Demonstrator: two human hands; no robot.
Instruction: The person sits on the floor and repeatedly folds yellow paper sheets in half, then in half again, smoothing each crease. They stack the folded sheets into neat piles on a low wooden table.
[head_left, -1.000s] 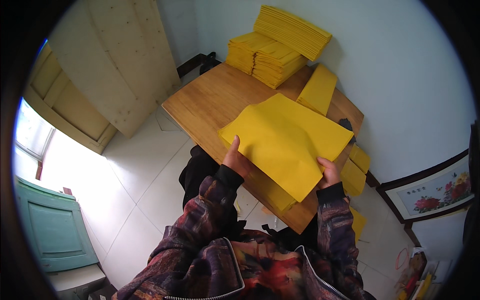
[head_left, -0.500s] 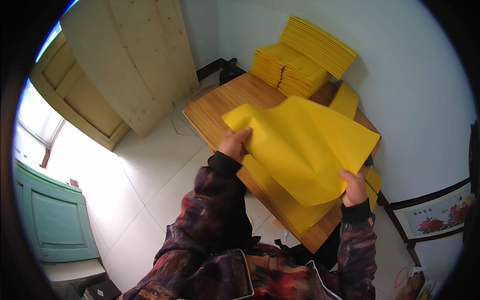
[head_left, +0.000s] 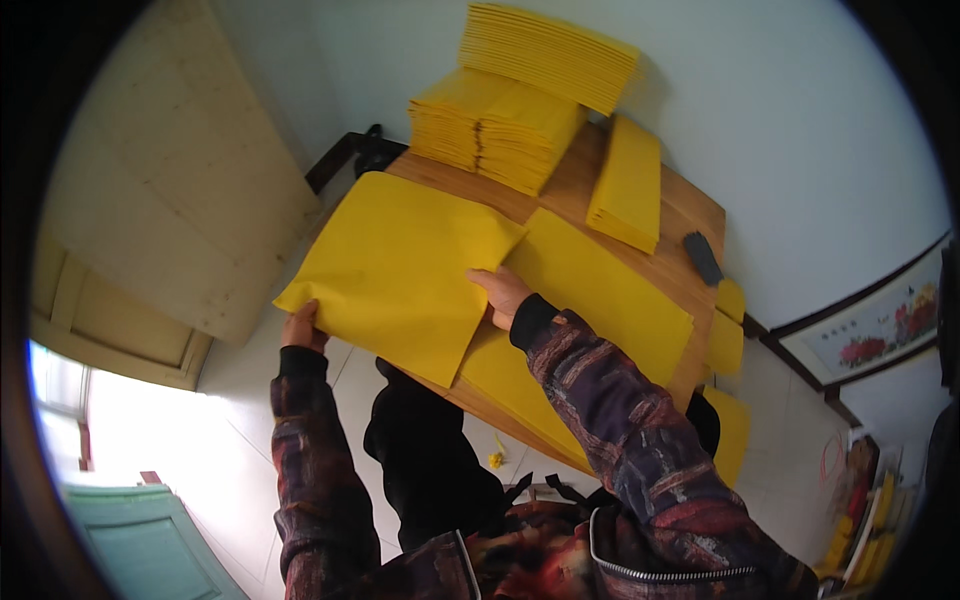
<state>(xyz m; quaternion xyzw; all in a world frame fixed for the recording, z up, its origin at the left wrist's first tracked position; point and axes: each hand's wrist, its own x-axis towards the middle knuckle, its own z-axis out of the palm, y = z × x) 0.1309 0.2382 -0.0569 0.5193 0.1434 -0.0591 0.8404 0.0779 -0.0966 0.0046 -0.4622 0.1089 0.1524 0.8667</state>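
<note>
A yellow felt-like sheet [head_left: 400,265] is stretched between my two hands over the left part of the wooden table [head_left: 690,205]. My left hand [head_left: 305,327] grips its near left corner, thumb on top. On its right edge my right hand [head_left: 500,293] pinches the sheet, the other fingers hidden underneath. Beside and partly beneath my right forearm, more flat yellow sheets [head_left: 610,290] lie on the table. Behind them stands a narrow stack of folded yellow pieces [head_left: 630,185].
Tall stacks of folded yellow pieces [head_left: 500,125] stand against the wall at the back. A dark grey object [head_left: 702,258] lies near the table's right edge. Yellow pieces [head_left: 725,340] show beyond that edge. A framed flower picture [head_left: 870,325] leans at the right; wooden boards [head_left: 170,170] stand left.
Both hands have carried the held sheet leftward, off the flat sheets. It now spreads flatter. The view has shifted, and the grey object has come into full sight.
</note>
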